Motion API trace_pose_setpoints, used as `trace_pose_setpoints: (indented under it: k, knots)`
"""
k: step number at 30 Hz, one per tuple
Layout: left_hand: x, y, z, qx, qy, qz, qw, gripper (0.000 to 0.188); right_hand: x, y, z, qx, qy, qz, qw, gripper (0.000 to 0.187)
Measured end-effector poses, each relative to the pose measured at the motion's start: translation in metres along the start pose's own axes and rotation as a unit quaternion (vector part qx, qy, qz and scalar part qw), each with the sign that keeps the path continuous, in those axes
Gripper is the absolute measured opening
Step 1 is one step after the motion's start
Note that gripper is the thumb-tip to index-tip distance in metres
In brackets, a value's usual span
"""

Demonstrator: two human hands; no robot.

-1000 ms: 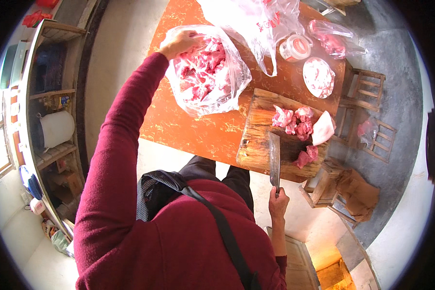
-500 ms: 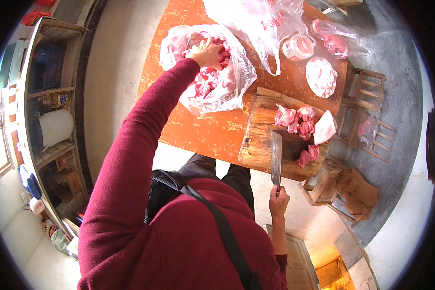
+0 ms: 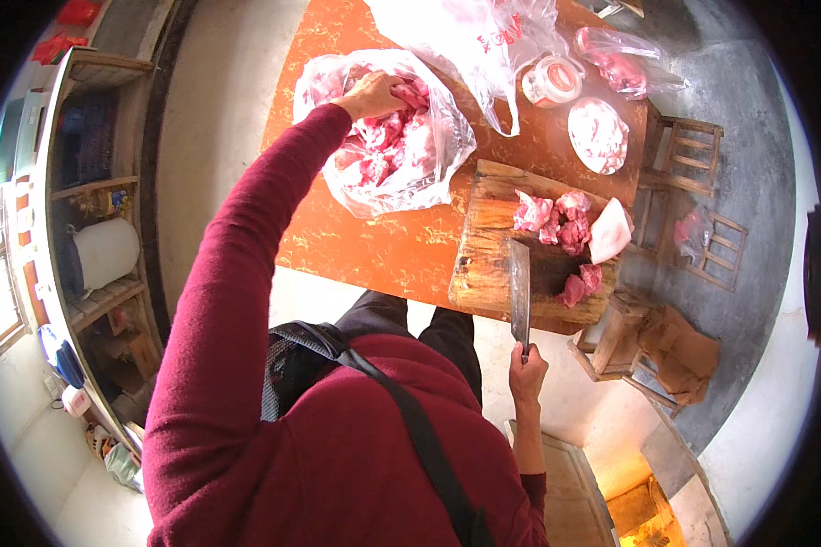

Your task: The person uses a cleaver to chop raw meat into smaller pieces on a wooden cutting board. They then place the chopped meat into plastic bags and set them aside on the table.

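Note:
My left hand is inside an open clear plastic bag filled with pink-red raw meat chunks. Its fingers are closed on a piece of meat at the top of the pile. My right hand grips the handle of a cleaver, whose broad blade lies over the left part of a worn wooden cutting board. Just right of the blade, several cut meat chunks rest on the board, beside a pale slab with skin. Two smaller red pieces lie nearer me.
Behind the board on the orange table stand a plate of pale meat, a lidded tub, a bag of meat and a white plastic bag. Wooden chairs stand right; a shelf unit is at left.
My left hand has gone from spread fingers over the meat to fingers closed on a piece, slightly further left. The right hand and cleaver have barely moved; the view has shifted slightly.

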State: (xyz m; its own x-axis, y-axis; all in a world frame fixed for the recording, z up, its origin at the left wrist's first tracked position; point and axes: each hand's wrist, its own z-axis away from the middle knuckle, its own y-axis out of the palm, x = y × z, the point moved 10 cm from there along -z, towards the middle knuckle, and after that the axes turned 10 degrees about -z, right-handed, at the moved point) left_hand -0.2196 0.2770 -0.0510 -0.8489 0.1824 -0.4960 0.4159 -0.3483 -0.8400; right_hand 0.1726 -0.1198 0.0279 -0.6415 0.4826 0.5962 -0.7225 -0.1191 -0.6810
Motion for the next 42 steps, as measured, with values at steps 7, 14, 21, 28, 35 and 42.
trace_pose_setpoints:
  k: [7, 14, 21, 28, 35, 42]
  knots:
    - [-0.040, -0.071, 0.041, 0.051, -0.021, 0.142, 0.988, 0.019, -0.004, -0.001, -0.001, 0.003, 0.001, -0.008, 1.000, 0.029]
    - [-0.128, -0.103, 0.092, 0.079, -0.007, 0.299, 0.951, 0.021, -0.004, -0.007, -0.005, 0.017, -0.020, -0.045, 0.999, 0.026]
    - [-0.273, -0.153, 0.155, -0.048, 0.351, 0.114, 0.928, 0.038, -0.018, -0.015, -0.015, 0.033, -0.038, -0.113, 0.992, 0.030]
    - [-0.345, -0.064, 0.170, 0.150, 0.178, 0.531, 0.815, 0.030, -0.046, -0.051, -0.015, 0.025, -0.040, -0.164, 0.985, 0.028]
    - [-0.351, 0.078, 0.156, 0.102, -0.003, 0.649, 0.754, 0.023, -0.080, -0.095, -0.020, -0.009, -0.056, -0.186, 0.981, 0.030]
    - [-0.252, 0.193, 0.183, 0.045, -0.289, 0.547, 0.785, 0.029, -0.102, -0.107, -0.026, -0.011, -0.021, -0.226, 0.974, 0.029]
